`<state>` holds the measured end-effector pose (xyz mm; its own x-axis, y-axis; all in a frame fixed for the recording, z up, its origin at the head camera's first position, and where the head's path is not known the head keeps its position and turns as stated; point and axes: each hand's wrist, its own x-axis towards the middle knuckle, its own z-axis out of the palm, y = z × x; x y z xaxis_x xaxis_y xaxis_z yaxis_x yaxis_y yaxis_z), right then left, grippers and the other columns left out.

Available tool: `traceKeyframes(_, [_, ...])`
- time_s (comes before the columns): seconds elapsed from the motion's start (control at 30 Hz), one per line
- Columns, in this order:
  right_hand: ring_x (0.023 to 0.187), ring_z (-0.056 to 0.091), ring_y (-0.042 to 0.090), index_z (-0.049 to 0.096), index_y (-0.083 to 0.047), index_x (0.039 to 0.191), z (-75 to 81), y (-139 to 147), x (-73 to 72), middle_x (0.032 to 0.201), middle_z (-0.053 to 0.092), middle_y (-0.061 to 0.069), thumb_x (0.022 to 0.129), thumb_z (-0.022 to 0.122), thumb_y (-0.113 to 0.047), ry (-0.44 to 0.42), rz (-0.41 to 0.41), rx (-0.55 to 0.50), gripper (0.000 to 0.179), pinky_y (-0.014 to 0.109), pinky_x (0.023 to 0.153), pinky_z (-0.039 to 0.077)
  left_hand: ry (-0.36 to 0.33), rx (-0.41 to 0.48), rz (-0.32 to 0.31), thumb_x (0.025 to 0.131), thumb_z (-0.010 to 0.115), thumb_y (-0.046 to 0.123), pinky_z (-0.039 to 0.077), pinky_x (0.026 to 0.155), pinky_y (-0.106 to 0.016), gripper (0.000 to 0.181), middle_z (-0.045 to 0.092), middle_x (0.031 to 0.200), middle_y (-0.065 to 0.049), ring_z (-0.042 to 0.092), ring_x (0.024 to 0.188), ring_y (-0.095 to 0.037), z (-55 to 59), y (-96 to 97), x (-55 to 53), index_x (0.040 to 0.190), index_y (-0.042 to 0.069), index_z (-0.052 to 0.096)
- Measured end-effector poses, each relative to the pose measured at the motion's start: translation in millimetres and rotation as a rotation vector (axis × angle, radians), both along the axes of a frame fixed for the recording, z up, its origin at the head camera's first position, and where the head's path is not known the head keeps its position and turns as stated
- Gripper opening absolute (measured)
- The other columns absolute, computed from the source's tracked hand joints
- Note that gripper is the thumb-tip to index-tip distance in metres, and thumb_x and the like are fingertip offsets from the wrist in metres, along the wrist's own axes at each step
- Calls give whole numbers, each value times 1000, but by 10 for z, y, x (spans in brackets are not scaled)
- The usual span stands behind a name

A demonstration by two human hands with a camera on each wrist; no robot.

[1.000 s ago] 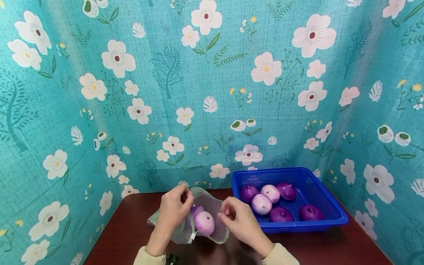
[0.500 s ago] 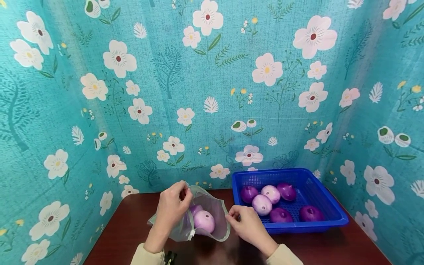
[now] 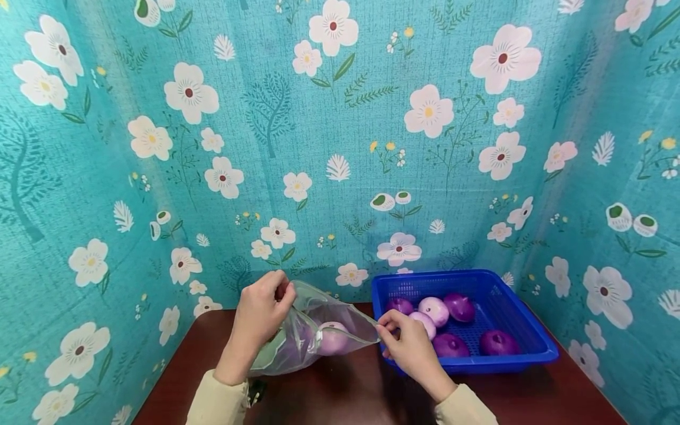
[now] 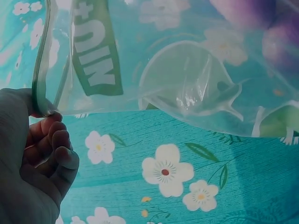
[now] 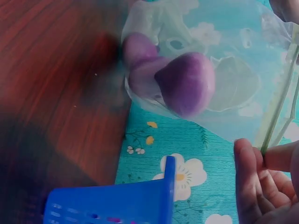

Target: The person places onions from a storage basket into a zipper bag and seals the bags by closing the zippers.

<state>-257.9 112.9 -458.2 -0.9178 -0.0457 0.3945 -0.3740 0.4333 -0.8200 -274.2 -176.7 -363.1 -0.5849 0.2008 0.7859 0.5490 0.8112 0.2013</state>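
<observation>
A translucent zip bag point(image 3: 289, 354) with green print hangs between both hands, close over the dark table point(image 3: 329, 404). My left hand point(image 3: 260, 310) pinches one corner of its mouth; in the left wrist view the thumb and index finger hold the zip edge point(image 4: 37, 70). At the opposite corner, the right hand point(image 3: 411, 345) pinches the zip edge, as the right wrist view also shows. The mouth is stretched long and narrow. Inside lie several purple onions point(image 5: 189, 84), bunched at the bottom; one pale onion point(image 3: 333, 342) shows through the head view's opening.
A blue plastic basket point(image 3: 494, 362) stands on the right of the table, just beyond the right hand. Several purple onions point(image 3: 499, 342) and paler ones point(image 3: 434, 310) lie in it. Flowered teal cloth point(image 3: 340, 224) closes in the back and sides.
The right hand came away from beside the bag's mouth and now pinches its corner, pulled right. The left hand moved up and left. The bag's mouth went from round to stretched narrow.
</observation>
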Motion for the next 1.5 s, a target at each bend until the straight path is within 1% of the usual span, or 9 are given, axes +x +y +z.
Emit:
traceKeyframes(0.27, [48, 63, 5, 68, -10, 89, 87, -27, -13, 66, 67, -5, 94, 72, -2, 153, -21, -108, 10, 22, 49, 53, 109, 7, -39, 92, 68, 5, 34, 50, -21, 25, 43, 66, 6, 35, 57, -2, 154, -36, 4, 75, 15, 53])
traceKeyframes(0.4, [50, 63, 3, 68, -7, 90, 124, -49, -3, 67, 67, -3, 94, 71, -2, 235, -31, -163, 7, 21, 51, 54, 163, 15, -50, 92, 68, 5, 36, 51, -23, 22, 45, 67, 4, 38, 58, -4, 233, -51, 19, 77, 14, 56])
traceKeyframes(0.5, [52, 64, 4, 68, -4, 91, 146, -63, 13, 69, 68, 2, 95, 71, -5, 261, -23, -185, 5, 21, 51, 55, 189, 7, -45, 93, 68, 6, 38, 52, -24, 19, 48, 69, 2, 40, 60, -6, 265, -64, 20, 79, 12, 58])
traceKeyframes(0.7, [53, 65, 5, 68, -4, 92, 105, -68, 42, 69, 70, 4, 95, 71, -3, 180, 26, -140, 4, 23, 53, 56, 197, -16, -54, 93, 70, 6, 38, 53, -25, 19, 48, 70, 2, 41, 62, -7, 193, -77, 14, 80, 11, 58])
traceKeyframes(0.83, [53, 65, 4, 69, -7, 90, 56, -44, 52, 69, 71, 4, 94, 72, -3, 116, 30, -106, 6, 24, 54, 56, 166, -14, -64, 92, 71, 6, 37, 53, -23, 21, 46, 70, 4, 39, 62, -5, 84, -70, 12, 78, 12, 56])
traceKeyframes(1.03, [54, 66, 8, 68, -8, 91, -55, -3, 29, 69, 70, 1, 96, 70, -7, 64, 73, -68, 6, 27, 55, 57, 119, 17, -93, 92, 69, 7, 39, 53, -22, 21, 46, 70, 6, 40, 61, -3, -65, -76, 24, 78, 16, 55])
traceKeyframes(1.33, [61, 70, 13, 68, -11, 98, -83, 110, 28, 79, 71, 0, 96, 73, -18, 7, 145, 15, 8, 24, 60, 57, 161, 11, -133, 87, 71, 1, 40, 53, -18, 22, 49, 70, 5, 43, 61, -2, -120, -2, 18, 77, 15, 56])
traceKeyframes(1.43, [62, 69, 13, 70, -12, 102, -53, 199, 14, 83, 71, 1, 96, 74, -20, -6, 124, 29, 11, 25, 60, 56, 152, 8, -148, 88, 71, 3, 42, 54, -17, 21, 51, 70, 5, 46, 61, -2, -138, 40, 18, 78, 15, 57])
traceKeyframes(1.5, [63, 69, 12, 71, -12, 105, -30, 289, -13, 84, 71, 1, 95, 74, -18, -2, 82, 36, 12, 24, 60, 56, 137, 10, -161, 89, 69, 4, 43, 55, -17, 20, 52, 70, 4, 47, 62, -2, -144, 70, 22, 78, 15, 57])
